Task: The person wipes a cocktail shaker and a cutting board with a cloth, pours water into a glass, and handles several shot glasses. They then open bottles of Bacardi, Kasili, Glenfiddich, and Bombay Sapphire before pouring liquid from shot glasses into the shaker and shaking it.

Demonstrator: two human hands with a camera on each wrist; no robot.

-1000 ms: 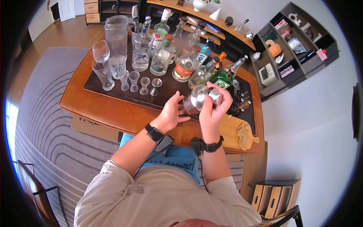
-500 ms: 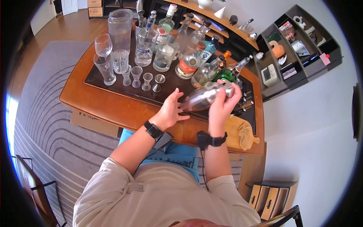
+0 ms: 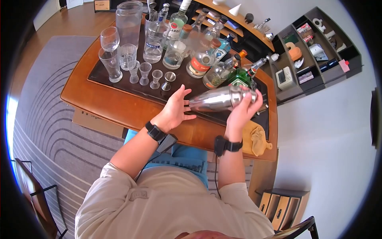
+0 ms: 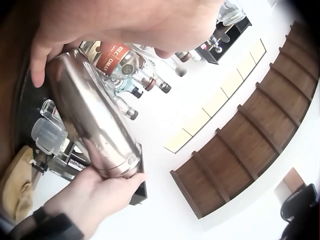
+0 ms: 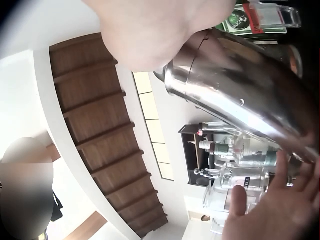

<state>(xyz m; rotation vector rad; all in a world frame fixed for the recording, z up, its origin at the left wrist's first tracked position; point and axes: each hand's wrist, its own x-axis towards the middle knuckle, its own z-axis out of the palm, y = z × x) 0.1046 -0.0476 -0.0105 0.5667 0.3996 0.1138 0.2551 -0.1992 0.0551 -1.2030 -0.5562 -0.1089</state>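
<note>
A shiny steel cocktail shaker (image 3: 213, 100) lies almost level in the air over the front of the table, its capped end to the right. My right hand (image 3: 241, 114) grips it round the cap and shoulder. At the base, my left hand (image 3: 173, 109) has its fingers straight and spread, the fingertips right at the metal. From the left wrist view, the shaker (image 4: 95, 112) slants between both hands, with the right hand (image 4: 92, 200) round its lower end. The right wrist view shows the left thumb standing apart from the shaker (image 5: 240, 92).
Behind the shaker stand several liquor bottles, among them a green one (image 3: 240, 77) and one with an orange label (image 3: 199, 67). Glasses (image 3: 111, 65), small glass measures (image 3: 145, 74) and a steel jigger (image 3: 168, 81) stand to the left. A wooden board (image 3: 248, 137) bears a yellowish cloth (image 3: 259, 142) at right.
The shaker has swung from pointing toward the camera to lying sideways and nearly level. My right hand has moved right with its capped end, while my left hand stays by the base, fingers spread.
</note>
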